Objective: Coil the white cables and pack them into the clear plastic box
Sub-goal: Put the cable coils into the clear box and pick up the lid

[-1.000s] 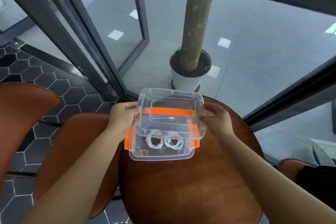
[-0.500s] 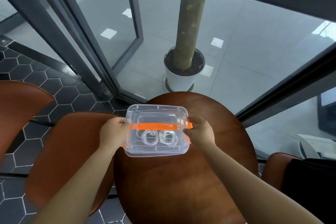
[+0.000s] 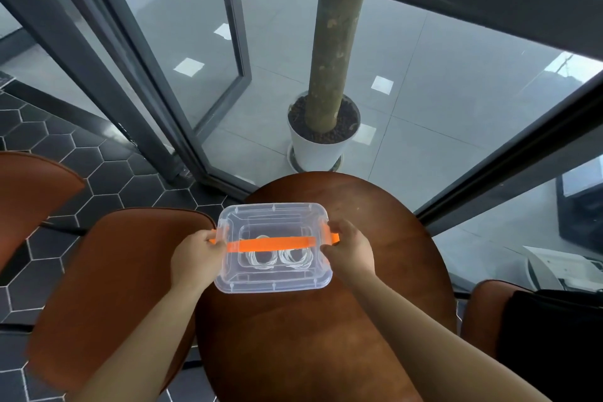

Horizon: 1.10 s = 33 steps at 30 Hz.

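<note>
- two hands on the clear plastic box: l hand grips its l end, r hand grips its r end, box sits right between them.
- l hand: fingers curled round the orange l latch, thumb up by the lid edge.
- r hand: fingers curled round the orange r latch, knuckles up.
- both latches stick out sideways past the fingers; can't tell if they're snapped shut.
- lid lies on the box, clear. orange handle strip lies flat across its middle, running hand to hand.
- 2 white cables inside, seen thru the lid, both coiled: l coil nearer the l hand, r coil nearer the r hand. side by side under the strip; touching or not, can't tell.
- box rests on a round brown worktop. r forearm crosses the worktop up to the r hand.
- brown chair under the l forearm, outside the l hand; 2nd brown chair further out that side.
- 3rd chair outside the r arm, w/ a black thing on it, too dark to id.
- past the fingertips: white pot w/ a thick trunk, on grey floor behind glass.
- dark-framed glass door past the l hand. black hex floor tiles out to that side.
</note>
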Motion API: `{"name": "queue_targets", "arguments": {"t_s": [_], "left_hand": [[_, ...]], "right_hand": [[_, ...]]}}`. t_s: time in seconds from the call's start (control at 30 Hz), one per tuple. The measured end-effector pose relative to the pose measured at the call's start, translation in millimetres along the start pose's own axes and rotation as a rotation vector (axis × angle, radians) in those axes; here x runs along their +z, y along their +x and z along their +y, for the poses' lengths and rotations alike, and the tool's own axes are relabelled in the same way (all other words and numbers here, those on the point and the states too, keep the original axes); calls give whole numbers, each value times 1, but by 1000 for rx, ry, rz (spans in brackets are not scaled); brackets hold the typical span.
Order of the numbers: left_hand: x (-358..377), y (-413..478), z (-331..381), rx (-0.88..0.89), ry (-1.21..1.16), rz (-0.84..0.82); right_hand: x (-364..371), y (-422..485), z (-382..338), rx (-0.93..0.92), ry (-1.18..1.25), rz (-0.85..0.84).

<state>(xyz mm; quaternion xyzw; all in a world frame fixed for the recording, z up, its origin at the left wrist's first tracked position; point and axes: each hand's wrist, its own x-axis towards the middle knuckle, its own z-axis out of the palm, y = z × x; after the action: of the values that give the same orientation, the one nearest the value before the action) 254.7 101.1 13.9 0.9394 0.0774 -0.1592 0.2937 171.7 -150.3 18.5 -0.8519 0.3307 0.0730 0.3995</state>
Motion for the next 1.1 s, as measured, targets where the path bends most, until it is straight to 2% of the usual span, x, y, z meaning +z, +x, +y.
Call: {"name": "queue_targets", "arguments": {"t_s": [0.1,0.2,0.27,0.43,0.57,0.73,0.83,0.97,1.1], "left_hand": [[7,2,-5,-53,-89,-13],[7,5,-5,-200,-340,-60],[5,7,-6,-253,-366,-68],[1,11,-12,-397,-582,-234],[5,8,-13,-268,-470,-172],[9,5,-16,-126,-309,-62],[11,3,-16,-62,-211,-7],[16,-4,-14,44,-86,100],[20,-10,-10,118,98,157]], "right_hand": [[2,0,4,21,14,-10],[2,9,9,58,27,-38],[1,13,10,72,53,-77],[3,12,11,3,-1,-89],[0,19,14,62,113,-145],[1,32,19,283,346,-221],[2,34,25,368,398,-289],[-4,29,23,368,437,-347],[-5,26,21,295,349,-284]]}}
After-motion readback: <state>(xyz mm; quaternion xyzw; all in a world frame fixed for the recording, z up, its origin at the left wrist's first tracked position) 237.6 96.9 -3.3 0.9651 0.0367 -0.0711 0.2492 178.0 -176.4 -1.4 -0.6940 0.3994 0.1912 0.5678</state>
